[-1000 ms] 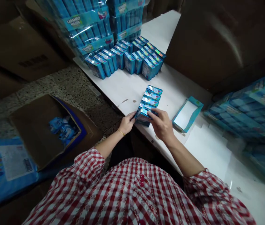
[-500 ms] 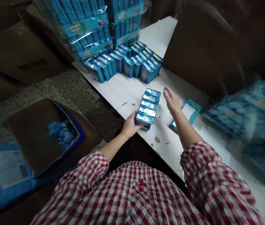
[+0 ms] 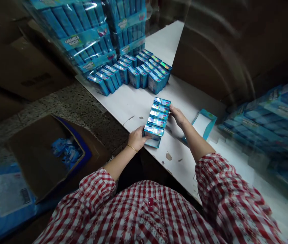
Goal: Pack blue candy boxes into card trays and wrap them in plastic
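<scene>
Several blue packs with shiny tops stand in a row in a shallow blue tray whose near end shows bare. My left hand grips the near left corner of the tray and the nearest pack. On the far right side, my right hand has its fingers against the row, near the farthest packs. Beyond them stands a group of similar blue packs on the white table. An open blue tray with a white inside lies to the right, partly behind my right forearm.
Plastic-wrapped stacks of blue packs rise at the back left. More wrapped packs stand at the right. Below left, an open cardboard box holds small blue wrappers, beside a blue printed bag. Large brown cardboard borders the table's far right.
My right hand has moved left and now touches the row's right side. The row has shifted away from the tray's near end, which now shows. The view has shifted slightly.
</scene>
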Action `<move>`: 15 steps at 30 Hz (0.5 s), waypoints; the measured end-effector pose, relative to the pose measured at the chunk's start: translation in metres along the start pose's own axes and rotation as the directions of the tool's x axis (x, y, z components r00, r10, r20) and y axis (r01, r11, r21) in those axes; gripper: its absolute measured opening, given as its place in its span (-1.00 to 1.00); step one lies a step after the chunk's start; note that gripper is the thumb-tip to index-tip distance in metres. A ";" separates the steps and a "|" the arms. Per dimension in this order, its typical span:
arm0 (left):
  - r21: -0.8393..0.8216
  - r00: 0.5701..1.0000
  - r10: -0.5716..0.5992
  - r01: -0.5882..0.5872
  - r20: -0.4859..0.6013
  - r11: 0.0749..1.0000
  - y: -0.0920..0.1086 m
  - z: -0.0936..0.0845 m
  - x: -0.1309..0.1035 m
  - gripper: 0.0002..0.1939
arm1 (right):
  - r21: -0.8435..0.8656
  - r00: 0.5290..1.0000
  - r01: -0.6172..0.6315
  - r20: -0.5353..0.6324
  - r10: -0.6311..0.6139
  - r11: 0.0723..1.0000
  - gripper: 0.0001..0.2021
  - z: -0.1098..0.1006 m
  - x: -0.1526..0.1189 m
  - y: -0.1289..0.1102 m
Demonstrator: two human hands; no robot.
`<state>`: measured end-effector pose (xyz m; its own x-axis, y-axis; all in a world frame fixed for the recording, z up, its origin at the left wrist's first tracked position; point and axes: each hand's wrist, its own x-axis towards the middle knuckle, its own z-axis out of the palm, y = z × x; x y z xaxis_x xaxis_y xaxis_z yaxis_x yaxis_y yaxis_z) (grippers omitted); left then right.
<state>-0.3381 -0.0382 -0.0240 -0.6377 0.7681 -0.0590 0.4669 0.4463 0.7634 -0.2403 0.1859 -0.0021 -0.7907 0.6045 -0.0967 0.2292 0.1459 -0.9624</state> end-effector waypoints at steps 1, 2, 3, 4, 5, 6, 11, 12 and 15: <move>0.006 1.000 0.012 -0.012 0.012 1.000 0.000 -0.001 0.000 -0.57 | -0.089 0.999 0.043 -0.016 -0.045 0.995 -0.41 -0.003 0.004 -0.004; 0.013 0.999 0.022 -0.022 0.027 1.000 0.000 -0.001 0.000 -0.57 | -0.201 0.993 0.093 -0.049 -0.104 0.975 -0.40 -0.005 0.011 -0.009; 0.024 0.999 0.029 -0.030 0.043 0.999 0.000 -0.002 -0.001 -0.56 | -0.326 0.980 0.139 -0.088 -0.176 0.935 -0.38 -0.006 0.022 -0.015; 0.040 0.998 0.034 -0.036 0.057 0.999 0.000 -0.002 -0.001 -0.56 | -0.453 0.960 0.170 -0.124 -0.251 0.875 -0.37 -0.007 0.035 -0.023; 0.059 0.997 0.038 -0.043 0.072 0.997 0.000 -0.003 -0.001 -0.56 | -0.570 0.938 0.186 -0.141 -0.318 0.800 -0.36 -0.005 0.052 -0.032; 0.076 0.995 0.045 -0.052 0.085 0.996 -0.001 -0.003 -0.001 -0.55 | -0.672 0.920 0.191 -0.131 -0.369 0.716 -0.36 -0.003 0.070 -0.040; 0.030 0.990 0.094 -0.098 0.106 0.995 -0.006 0.000 -0.004 -0.55 | -0.937 0.940 0.188 0.084 -0.331 0.296 -0.45 0.022 0.145 -0.067; 0.012 0.990 0.099 -0.101 0.098 0.995 -0.007 0.002 -0.005 -0.56 | -0.948 0.935 0.224 0.144 -0.325 0.227 -0.51 0.028 0.152 -0.068; -0.007 0.992 0.105 -0.104 0.074 0.995 -0.008 0.004 -0.006 -0.55 | -0.935 0.898 0.338 0.286 -0.334 0.108 -0.63 0.044 0.157 -0.067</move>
<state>-0.3356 -0.0443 -0.0325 -0.5383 0.8423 -0.0262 0.5264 0.3604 0.7701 -0.4055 0.2364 0.0362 -0.9491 0.2698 0.1623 0.2879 0.9524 0.1004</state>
